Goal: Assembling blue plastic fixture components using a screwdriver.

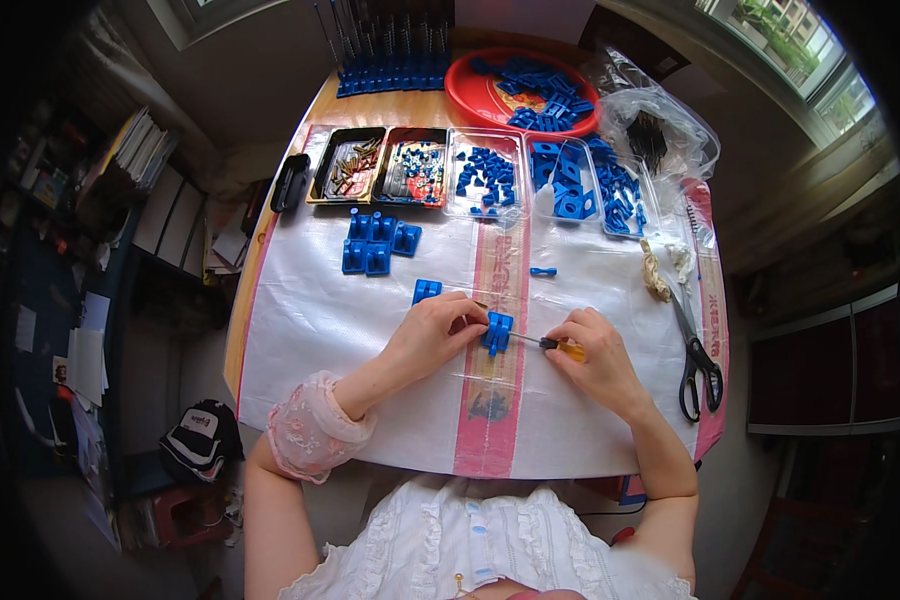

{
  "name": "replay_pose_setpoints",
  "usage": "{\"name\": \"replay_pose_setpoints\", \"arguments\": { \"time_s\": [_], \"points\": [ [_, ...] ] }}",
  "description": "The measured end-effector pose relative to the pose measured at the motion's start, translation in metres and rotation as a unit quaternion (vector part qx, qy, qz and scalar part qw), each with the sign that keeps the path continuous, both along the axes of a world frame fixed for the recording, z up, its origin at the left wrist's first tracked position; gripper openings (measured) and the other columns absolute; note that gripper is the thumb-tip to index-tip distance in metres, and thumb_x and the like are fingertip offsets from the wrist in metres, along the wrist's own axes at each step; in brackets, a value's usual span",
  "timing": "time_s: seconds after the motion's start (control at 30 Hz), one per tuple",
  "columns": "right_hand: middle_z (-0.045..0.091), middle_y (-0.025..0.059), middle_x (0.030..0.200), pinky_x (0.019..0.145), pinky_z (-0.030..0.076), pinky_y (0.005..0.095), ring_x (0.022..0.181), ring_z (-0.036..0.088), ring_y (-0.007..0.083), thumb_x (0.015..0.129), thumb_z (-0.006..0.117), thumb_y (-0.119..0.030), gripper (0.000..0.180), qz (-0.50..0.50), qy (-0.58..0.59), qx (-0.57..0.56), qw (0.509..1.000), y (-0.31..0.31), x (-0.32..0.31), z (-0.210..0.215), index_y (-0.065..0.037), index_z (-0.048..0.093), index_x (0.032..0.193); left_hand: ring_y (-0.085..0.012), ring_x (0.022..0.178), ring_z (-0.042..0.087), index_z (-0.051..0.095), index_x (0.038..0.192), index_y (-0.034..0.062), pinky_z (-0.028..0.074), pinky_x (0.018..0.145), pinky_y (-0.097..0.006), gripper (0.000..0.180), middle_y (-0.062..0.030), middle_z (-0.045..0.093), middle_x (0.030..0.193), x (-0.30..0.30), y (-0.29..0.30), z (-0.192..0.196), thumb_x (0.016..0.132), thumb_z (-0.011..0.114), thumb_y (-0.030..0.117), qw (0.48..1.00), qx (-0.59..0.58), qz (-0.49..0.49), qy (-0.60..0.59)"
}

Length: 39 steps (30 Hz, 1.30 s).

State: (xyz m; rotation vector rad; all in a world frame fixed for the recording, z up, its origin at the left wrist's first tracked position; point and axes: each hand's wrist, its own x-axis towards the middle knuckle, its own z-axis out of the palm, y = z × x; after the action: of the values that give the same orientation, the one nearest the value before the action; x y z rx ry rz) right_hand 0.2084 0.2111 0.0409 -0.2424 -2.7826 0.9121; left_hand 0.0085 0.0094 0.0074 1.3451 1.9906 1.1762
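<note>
- Landmark: the blue plastic block (pixel 497 331) sits near the middle of the white sheet (pixel 310 310) that covers the table, on the sheet's pink stripe (pixel 492 420).
- Left hand (pixel 435 335): closed around the left side of the block, fingers curled over its top edge, pinning it to the sheet.
- Right hand (pixel 592 350): just right of the block, closed on a small screwdriver (pixel 550 344) with a yellow handle. The shaft points left and its tip meets the right face of the block.
- A second blue block (pixel 426 290) lies just up and left of the landmark, close to the left knuckles.
- A cluster of finished blue blocks (pixel 378 243) lies further up and left.
- A single small blue piece (pixel 543 271) lies up and right of the landmark.
- Black scissors (pixel 698 362) lie well to the right, past the right hand, with a knot of pale cord (pixel 656 272) above them.
- Far side from the landmark, in a row: a black tray of brass-coloured parts (pixel 346 167), a tray of small mixed parts (pixel 411 168), and clear trays of blue parts (pixel 486 176).
- Beyond that row: a red round tray (pixel 480 95) with more blue pieces, and a clear plastic bag (pixel 660 125) to its right.
</note>
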Motion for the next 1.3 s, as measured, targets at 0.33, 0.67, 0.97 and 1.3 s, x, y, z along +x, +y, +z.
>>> {"name": "replay_pose_setpoints", "arguments": {
  "time_s": [0.33,0.67,0.97,1.3],
  "points": [
    [0.061,0.0101,0.105,0.09,0.049,0.0372,0.099,0.06,0.0268,0.083,0.083,-0.01,0.027,-0.011,-0.065,-0.007,0.998,0.015,0.012,0.017,-0.001,0.073,0.107,-0.0143,0.08,0.068,0.075,0.106,0.0006,0.055,0.074,-0.027,0.014,-0.0069,0.07,0.095,0.0,-0.001,0.002,0.093,0.074,0.002,1.0,-0.007,-0.004,0.0],
    [0.064,0.0111,0.095,0.084,0.05,0.0408,0.096,0.059,0.0292,0.079,0.079,-0.007,0.02,-0.031,-0.064,0.016,0.997,0.005,0.008,0.013,-0.001,0.069,0.095,-0.0145,0.081,0.069,0.074,0.106,-0.0008,0.056,0.075,-0.027,0.013,-0.0079,0.07,0.096,-0.002,0.0,-0.001,0.094,0.073,0.001,1.0,-0.004,-0.002,-0.011],
    [0.063,0.0092,0.095,0.086,0.05,0.0379,0.098,0.059,0.0259,0.081,0.082,-0.008,0.024,-0.018,-0.072,-0.059,0.996,0.013,0.011,0.014,-0.002,0.07,0.101,-0.0146,0.083,0.069,0.074,0.107,-0.0006,0.056,0.076,-0.027,0.013,-0.0076,0.07,0.098,-0.002,-0.001,-0.001,0.094,0.072,0.001,1.0,-0.006,-0.001,-0.017],
    [0.064,0.0119,0.096,0.085,0.05,0.0405,0.094,0.06,0.03,0.08,0.079,-0.006,0.021,-0.04,-0.072,0.015,0.996,0.004,0.008,0.013,-0.001,0.069,0.098,-0.0149,0.082,0.068,0.074,0.107,0.0005,0.055,0.076,-0.028,0.013,-0.007,0.069,0.096,-0.002,0.0,0.0,0.094,0.072,0.002,1.0,-0.001,-0.002,-0.008]
  ]
}}
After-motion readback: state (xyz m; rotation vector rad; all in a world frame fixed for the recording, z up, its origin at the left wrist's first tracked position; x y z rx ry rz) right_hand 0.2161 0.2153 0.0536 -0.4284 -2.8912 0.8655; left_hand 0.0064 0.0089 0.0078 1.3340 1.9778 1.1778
